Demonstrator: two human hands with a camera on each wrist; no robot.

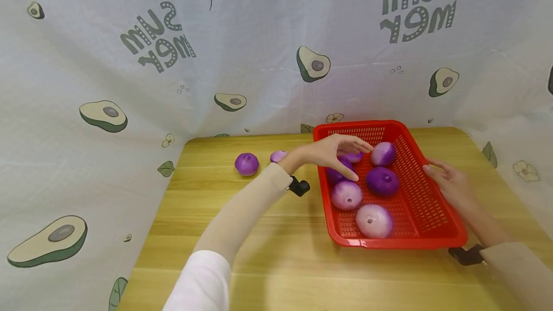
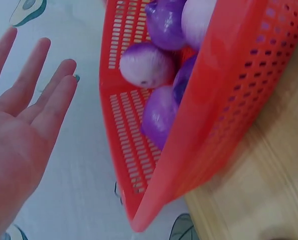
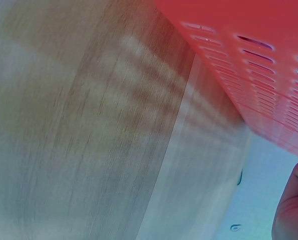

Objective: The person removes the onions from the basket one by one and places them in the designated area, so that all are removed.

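A red plastic basket (image 1: 436, 241) with slotted walls holds several purple-and-white onions, among them a dark purple onion (image 1: 382, 181) and a paler onion (image 1: 374, 221). Over the basket's left side is my left hand (image 1: 334, 151), its thumb and fingers spread apart with nothing between them. In the left wrist view, the fingers (image 2: 56, 102) are extended beside the basket. At the right rim, my right hand (image 1: 451, 184) holds the basket's edge with thumb and fingers. Only part of that hand (image 3: 294, 210) shows in the right wrist view, against the rim.
Left of the basket, a purple onion (image 1: 246, 164) lies on the wooden table (image 1: 276, 263). Another onion (image 1: 278, 156) is partly hidden behind my left wrist. A white cloth (image 1: 259, 52) printed with avocados hangs behind the table and at its sides.
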